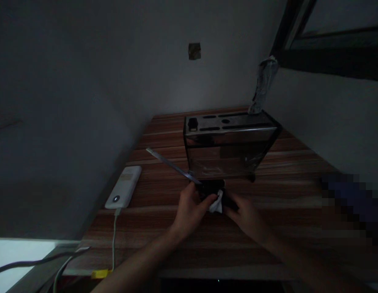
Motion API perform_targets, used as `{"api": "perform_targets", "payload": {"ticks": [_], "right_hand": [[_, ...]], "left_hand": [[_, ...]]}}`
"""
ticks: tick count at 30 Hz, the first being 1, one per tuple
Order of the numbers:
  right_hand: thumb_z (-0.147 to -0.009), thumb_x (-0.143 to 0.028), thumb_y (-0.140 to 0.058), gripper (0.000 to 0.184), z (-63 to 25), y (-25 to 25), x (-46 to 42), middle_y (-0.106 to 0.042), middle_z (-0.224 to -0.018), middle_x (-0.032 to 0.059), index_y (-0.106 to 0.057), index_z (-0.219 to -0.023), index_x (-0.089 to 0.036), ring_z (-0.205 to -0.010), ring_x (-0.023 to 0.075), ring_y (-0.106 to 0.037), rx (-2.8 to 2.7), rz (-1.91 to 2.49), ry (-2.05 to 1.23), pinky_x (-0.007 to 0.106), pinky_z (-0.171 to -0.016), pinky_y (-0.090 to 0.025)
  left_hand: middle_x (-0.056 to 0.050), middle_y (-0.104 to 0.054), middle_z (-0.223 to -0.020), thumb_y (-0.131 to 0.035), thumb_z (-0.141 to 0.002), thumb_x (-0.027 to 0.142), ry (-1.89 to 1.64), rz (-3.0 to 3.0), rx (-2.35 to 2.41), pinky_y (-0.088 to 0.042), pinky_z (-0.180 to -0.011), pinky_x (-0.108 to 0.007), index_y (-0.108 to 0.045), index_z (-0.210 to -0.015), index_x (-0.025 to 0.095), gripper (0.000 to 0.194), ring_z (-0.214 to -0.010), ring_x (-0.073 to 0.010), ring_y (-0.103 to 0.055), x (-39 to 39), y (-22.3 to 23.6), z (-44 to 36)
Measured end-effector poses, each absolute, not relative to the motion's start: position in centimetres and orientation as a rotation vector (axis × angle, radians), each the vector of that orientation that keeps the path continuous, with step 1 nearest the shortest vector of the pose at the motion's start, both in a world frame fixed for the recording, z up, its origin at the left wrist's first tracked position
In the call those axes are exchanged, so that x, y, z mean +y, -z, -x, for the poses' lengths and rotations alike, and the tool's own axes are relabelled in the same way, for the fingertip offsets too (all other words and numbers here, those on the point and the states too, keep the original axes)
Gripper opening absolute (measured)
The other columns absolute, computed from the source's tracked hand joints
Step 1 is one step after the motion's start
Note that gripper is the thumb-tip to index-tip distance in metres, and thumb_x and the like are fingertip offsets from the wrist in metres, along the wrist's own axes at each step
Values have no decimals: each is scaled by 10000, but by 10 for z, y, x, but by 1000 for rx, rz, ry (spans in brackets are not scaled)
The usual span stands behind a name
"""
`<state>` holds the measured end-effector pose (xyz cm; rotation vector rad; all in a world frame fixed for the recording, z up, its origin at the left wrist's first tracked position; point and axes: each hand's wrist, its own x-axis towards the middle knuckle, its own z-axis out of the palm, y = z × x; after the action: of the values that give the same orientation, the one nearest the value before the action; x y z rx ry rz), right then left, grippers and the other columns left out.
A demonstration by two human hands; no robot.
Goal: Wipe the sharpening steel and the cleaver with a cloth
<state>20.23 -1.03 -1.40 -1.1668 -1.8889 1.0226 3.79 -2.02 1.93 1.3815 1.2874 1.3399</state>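
Observation:
In the middle of the table, both of my hands are closed around a black object (210,188) whose exact kind I cannot make out. From its left side a long, thin, pale grey strip (170,163) slants up to the left. My left hand (190,207) grips it from the left, its thumb lying across the top beside a crumpled white cloth or tissue (218,203). On the right, my right hand (242,209) has its fingers wrapped round the black part; some fingertips are hidden. Just behind stands a clear-sided holder (231,148) with a slotted metal top, like a knife block.
A white power bank (124,187) with a plugged-in cable (114,236) lies left on the wood-grain table (158,130). A plastic-wrapped upright piece (264,83) rises behind the holder. Walls border the back and sides. A blurred dark patch (354,199) is at right. The room is dim.

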Motion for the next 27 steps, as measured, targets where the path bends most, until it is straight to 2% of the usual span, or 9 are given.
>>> {"api": "perform_targets", "payload": {"ticks": [9,17,27], "right_hand": [[-774,-189,-585,202,-201,11,-9,-714,-925,47,-647,-965,-209,-819,218,-667,-1884,1184,-964,334,-759,-512],[-807,-335,-591,205,-200,16,-8,-708,-943,63,-652,-951,-203,-848,224,-661,-1877,1199,-951,328,-724,-519],[-802,-363,-578,188,-200,13,-8,-699,-781,35,-650,-843,-194,-687,180,-645,-1921,1225,-974,263,-573,-477]], "left_hand": [[-32,-702,-829,-669,-707,226,-1391,-1304,1275,-483,-692,-247,-620,-836,163,151,-778,-168,-640,-16,-24,-33],[-8,-663,-730,-666,-696,270,-1575,-1258,1377,-460,-645,-226,-626,-760,159,135,-691,-146,-597,-5,-32,-14],[-18,-672,-781,-670,-706,360,-1922,-1072,1368,-461,-665,-228,-664,-843,139,260,-714,-148,-607,19,-32,22]]}}
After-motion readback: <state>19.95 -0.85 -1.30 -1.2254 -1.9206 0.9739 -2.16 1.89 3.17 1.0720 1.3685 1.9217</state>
